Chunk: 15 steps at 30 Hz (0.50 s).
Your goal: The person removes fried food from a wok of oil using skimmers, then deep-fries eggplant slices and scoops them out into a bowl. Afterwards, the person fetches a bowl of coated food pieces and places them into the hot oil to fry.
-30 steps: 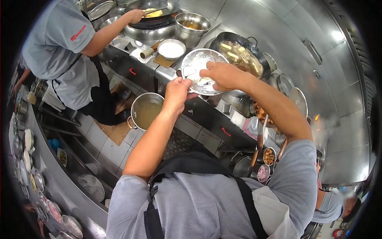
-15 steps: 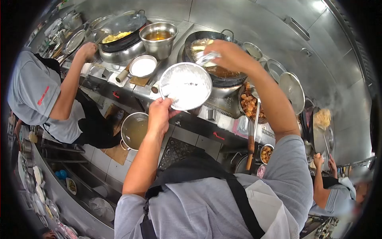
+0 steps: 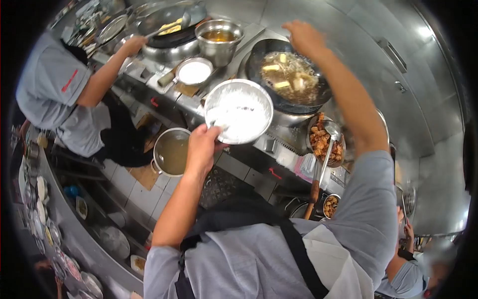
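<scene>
My left hand grips the near rim of a metal bowl coated inside with white powder. The bowl is held over the counter's front edge, beside a wok of bubbling oil with yellow pieces frying in it. Above the wok's far right side is my right hand, raised and apart from the bowl; its fingers are blurred, and whether it holds anything cannot be made out.
A co-worker at the left stirs a second wok. Between the woks stand a metal pot and a white-filled bowl. Fried pieces with a ladle lie at the right. A large pot stands low left.
My right hand has gone from the bowl across the wok to its far side, and the white-coated piece it held is no longer visible in it. The bowl stays in my left hand.
</scene>
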Motion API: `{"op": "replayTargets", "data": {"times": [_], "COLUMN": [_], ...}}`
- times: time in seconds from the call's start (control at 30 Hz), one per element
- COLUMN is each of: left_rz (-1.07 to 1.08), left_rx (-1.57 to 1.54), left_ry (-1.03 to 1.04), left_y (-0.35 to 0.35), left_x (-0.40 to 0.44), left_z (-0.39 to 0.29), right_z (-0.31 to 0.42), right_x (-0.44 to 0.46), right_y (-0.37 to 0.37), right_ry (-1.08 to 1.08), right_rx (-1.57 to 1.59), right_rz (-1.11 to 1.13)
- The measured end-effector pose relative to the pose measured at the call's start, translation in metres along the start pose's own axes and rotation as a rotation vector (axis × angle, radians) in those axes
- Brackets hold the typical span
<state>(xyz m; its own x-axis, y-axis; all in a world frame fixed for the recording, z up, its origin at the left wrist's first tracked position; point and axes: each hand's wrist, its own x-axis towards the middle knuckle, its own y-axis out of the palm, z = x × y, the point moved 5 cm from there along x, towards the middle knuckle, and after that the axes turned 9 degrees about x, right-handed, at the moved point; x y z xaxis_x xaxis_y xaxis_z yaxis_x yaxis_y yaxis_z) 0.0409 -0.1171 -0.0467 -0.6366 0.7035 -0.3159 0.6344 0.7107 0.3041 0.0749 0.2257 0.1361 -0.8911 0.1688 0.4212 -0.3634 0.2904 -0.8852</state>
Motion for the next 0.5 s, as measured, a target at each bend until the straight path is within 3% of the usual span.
{"op": "replayTargets", "data": {"times": [0.07, 0.13, 0.17, 0.37, 0.5], "left_rz": [-0.006, 0.005, 0.005, 0.128, 0.165], "left_rx": [0.002, 0.036, 0.034, 0.010, 0.038], "left_ry": [0.051, 0.076, 0.087, 0.084, 0.043], "left_y": [-0.007, -0.012, -0.014, -0.025, -0.033], "left_x": [0.009, 0.013, 0.014, 0.011, 0.013], "left_z": [-0.009, -0.021, -0.026, -0.039, -0.029], "right_z": [0.073, 0.145, 0.175, 0.221, 0.229], "right_x": [0.008, -0.006, -0.018, -0.051, -0.058], "right_y": [-0.036, -0.044, -0.043, 0.009, -0.004], "right_ry": [-0.126, -0.119, -0.139, -0.221, -0.026], "right_rx": [0.194, 0.302, 0.189, 0.150, 0.262], "right_rz": [0.096, 0.414, 0.553, 0.439, 0.427]}}
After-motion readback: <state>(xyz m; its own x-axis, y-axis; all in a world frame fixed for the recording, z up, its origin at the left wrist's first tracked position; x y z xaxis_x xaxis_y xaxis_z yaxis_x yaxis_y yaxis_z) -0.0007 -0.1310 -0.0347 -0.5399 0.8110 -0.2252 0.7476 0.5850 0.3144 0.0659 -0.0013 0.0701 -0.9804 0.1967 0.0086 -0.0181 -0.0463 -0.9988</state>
